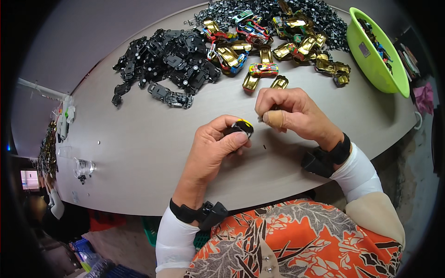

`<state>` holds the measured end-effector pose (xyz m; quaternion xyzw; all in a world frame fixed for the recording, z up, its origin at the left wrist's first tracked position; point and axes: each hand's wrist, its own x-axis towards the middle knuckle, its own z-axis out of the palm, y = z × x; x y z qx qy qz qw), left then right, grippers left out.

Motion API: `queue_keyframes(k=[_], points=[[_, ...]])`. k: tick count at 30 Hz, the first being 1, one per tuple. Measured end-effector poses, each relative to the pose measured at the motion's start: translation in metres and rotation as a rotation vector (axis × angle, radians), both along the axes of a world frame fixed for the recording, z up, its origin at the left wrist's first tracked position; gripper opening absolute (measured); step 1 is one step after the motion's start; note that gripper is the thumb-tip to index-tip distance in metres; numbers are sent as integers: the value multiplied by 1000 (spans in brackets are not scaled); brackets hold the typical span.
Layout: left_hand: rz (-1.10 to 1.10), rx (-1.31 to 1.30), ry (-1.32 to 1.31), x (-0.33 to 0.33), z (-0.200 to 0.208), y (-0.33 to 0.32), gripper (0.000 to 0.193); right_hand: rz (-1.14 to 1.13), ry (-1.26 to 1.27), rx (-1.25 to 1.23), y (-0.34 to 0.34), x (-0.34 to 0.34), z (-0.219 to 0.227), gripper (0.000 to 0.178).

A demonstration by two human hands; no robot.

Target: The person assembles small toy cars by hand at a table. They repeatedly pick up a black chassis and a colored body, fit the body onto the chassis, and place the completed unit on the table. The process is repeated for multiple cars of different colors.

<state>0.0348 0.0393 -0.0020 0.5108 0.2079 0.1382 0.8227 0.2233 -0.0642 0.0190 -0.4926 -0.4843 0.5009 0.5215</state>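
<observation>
My left hand (214, 144) is closed around a small toy car body (242, 127), its dark hollow side up and a yellow edge showing. To the right of it and slightly farther away, my right hand (296, 111) pinches a small dark part (261, 118), mostly covered by the fingertips; its kind cannot be made out. A tan bandage (276, 118) wraps the right thumb. The two hands are apart. On the table below them lies a tiny black piece (264, 147). Beyond the right hand sit gold and patterned toy car bodies (263, 70).
Black toy car chassis (171, 60) are heaped at the far left, and small dark wheel parts (222, 11) along the back. A green basin (378, 55) of parts stands at the far right. A clear cup (84, 166) is on the left. Another person (55, 208) works at far left.
</observation>
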Motion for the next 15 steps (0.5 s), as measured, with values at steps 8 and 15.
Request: queue_keyframes(k=[8,15], points=[[-84,95,128,0,7,-3,17,25,-226,125,-2,-10,-7,8],[-42,375,179,2,-4,-10,11,-98,-597,211,1,-27,-18,7]])
